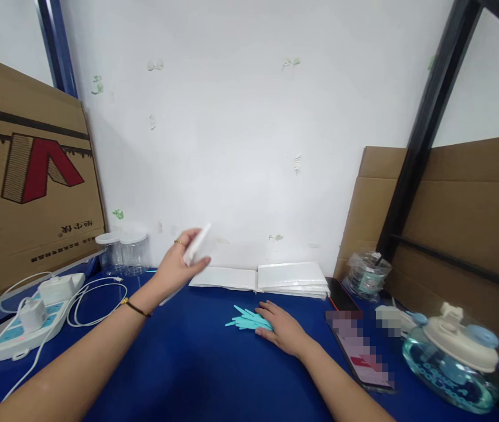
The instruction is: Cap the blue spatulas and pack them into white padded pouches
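Observation:
My left hand (183, 261) is raised above the table's back left part. Its thumb and fingers are closed on a thin white flat piece (197, 243), seen nearly edge-on and slightly blurred. Lower down, my right hand (282, 328) lies palm down with fingers stretched out, touching the right end of a loose pile of turquoise sticks (247, 319). Part of that pile is hidden under the fingers. Behind both hands, along the wall, lie a flat white sheet-like piece (225, 278) and, to its right, a stack of similar white pieces (293, 276).
On the left of the blue table (214, 375) are a power strip (34, 322), a coiled white cable (100, 284) and clear lidded jars (133, 255). A phone (361, 357), a plastic-wrapped item (367, 275) and a water bottle (451, 357) stand right. Cardboard (25, 234) flanks the space.

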The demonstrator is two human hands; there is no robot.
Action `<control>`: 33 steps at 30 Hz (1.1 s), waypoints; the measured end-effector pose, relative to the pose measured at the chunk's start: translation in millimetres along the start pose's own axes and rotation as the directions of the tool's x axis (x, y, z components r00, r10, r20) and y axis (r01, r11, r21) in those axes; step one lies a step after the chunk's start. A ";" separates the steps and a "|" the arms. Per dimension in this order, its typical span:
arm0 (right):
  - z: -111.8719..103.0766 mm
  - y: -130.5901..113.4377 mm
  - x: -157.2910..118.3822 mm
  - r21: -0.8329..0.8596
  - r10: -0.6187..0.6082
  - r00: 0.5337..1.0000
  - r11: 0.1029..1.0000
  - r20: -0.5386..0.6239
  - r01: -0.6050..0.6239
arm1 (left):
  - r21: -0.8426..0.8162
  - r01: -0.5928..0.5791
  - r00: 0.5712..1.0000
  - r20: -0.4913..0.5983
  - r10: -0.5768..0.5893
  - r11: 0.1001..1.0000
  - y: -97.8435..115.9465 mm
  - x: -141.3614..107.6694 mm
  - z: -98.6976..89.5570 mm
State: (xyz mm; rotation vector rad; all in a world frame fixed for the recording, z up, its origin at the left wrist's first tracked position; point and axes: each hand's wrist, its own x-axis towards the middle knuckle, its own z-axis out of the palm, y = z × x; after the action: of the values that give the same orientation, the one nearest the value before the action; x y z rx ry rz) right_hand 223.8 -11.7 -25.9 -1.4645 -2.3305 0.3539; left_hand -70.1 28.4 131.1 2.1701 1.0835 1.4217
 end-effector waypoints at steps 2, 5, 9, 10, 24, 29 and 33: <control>1.1 -7.2 -3.7 0.011 -0.009 0.999 1.000 0.032 0.009 | 0.326 -0.095 0.971 0.238 0.015 0.941 -24.9 -21.8 2.4; 4.6 -20.5 -8.4 0.042 -0.018 0.998 0.999 0.059 0.016 | 0.543 -0.194 0.854 0.504 -0.132 0.817 -69.2 -58.2 10.5; -0.6 -21.2 -5.7 0.093 -0.040 0.999 0.995 -0.023 0.042 | 0.574 -0.131 0.744 0.596 -0.303 0.808 -103.2 -84.1 11.3; -4.6 -15.7 -3.9 0.111 -0.014 0.996 0.993 -0.093 0.025 | 0.549 -0.115 0.739 0.604 -0.298 0.828 -103.5 -84.1 11.2; -10.2 37.8 0.3 0.271 0.185 0.945 0.956 -0.271 -0.109 | 0.421 0.040 0.703 0.633 -0.325 0.906 -56.1 -42.0 147.2; -6.4 31.6 15.0 0.253 0.150 0.948 0.964 -0.280 -0.077 | 0.352 0.051 0.719 0.637 -0.279 0.935 -72.2 -34.1 156.9; 0.3 34.2 39.8 0.208 0.122 0.959 0.976 -0.256 -0.069 | 0.303 0.036 0.770 0.599 -0.220 0.952 -85.4 -33.7 156.2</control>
State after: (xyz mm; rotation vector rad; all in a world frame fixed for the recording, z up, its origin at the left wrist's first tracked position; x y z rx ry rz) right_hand 235.7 39.0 -33.0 -1.4342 -1.9586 0.3761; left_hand 25.4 79.6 -14.0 2.4234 1.1706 0.4097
